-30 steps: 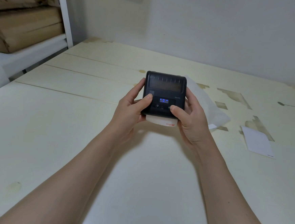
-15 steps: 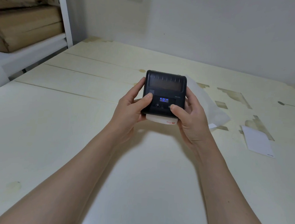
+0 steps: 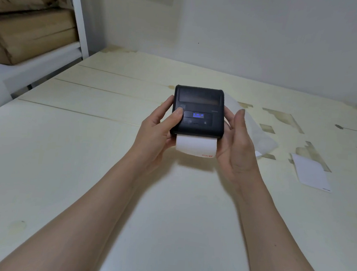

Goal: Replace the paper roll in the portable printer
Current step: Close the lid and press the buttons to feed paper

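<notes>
A small black portable printer (image 3: 198,111) with a lit blue display is held above the table, lid closed. A strip of white paper (image 3: 196,146) with a red mark at its corner sticks out of its near edge. My left hand (image 3: 158,131) grips the printer's left side, thumb resting on its top near the display. My right hand (image 3: 235,144) cups the printer's right side and underside, its thumb lifted off the top and pointing up.
A pale wooden table (image 3: 86,160) spreads below. A crumpled white wrapper (image 3: 257,131) lies behind my right hand. A loose white paper slip (image 3: 310,174) lies to the right. White shelving (image 3: 79,20) with brown cardboard boxes (image 3: 29,36) stands at the far left.
More white paper has come out of the printer's near edge. My right thumb has lifted off the button area and now points upward.
</notes>
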Available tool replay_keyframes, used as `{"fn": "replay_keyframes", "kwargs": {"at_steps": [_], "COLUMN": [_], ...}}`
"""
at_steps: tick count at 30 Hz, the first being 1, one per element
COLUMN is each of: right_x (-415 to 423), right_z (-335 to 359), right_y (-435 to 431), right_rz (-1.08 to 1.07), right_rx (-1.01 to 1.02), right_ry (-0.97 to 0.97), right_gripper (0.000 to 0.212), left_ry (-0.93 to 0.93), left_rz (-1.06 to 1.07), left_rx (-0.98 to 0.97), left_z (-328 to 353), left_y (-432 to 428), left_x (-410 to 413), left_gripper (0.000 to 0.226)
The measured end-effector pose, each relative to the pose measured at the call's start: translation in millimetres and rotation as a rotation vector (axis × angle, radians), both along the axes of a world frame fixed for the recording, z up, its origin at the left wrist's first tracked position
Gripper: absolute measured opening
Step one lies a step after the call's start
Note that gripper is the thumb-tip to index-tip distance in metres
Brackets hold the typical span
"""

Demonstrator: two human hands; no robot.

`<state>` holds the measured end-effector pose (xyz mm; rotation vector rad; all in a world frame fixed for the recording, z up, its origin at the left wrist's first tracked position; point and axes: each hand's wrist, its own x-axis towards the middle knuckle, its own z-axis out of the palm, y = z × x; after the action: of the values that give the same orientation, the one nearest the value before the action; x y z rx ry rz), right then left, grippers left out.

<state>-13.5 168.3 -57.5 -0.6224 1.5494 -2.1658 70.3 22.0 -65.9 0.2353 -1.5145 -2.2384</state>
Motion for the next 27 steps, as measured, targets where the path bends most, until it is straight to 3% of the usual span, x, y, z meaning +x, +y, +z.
{"fn": "replay_keyframes", "kwargs": {"at_steps": [8,16,27], "right_x": [-5,5,6], "right_z": [-3,1,0], "right_y": [0,-2,-4], "right_rz": [-0.107,-0.154,-0.158], "right_rx": [0.224,0.292,0.393], "right_ry": [-0.015,-0.042,-0.057], "right_gripper": [0.073,0.068,0.071], "left_ry": [0.009,-0.037,-0.071], "left_rz": [0.103,0.234,0.255], "left_rx": [0.067,0.098,0.050], "left_z": [-1,-5,-9], "left_y": [-2,-7,-11], "left_x": [-2,-3,-6], "left_gripper": [0.054,0.059,0.058]}}
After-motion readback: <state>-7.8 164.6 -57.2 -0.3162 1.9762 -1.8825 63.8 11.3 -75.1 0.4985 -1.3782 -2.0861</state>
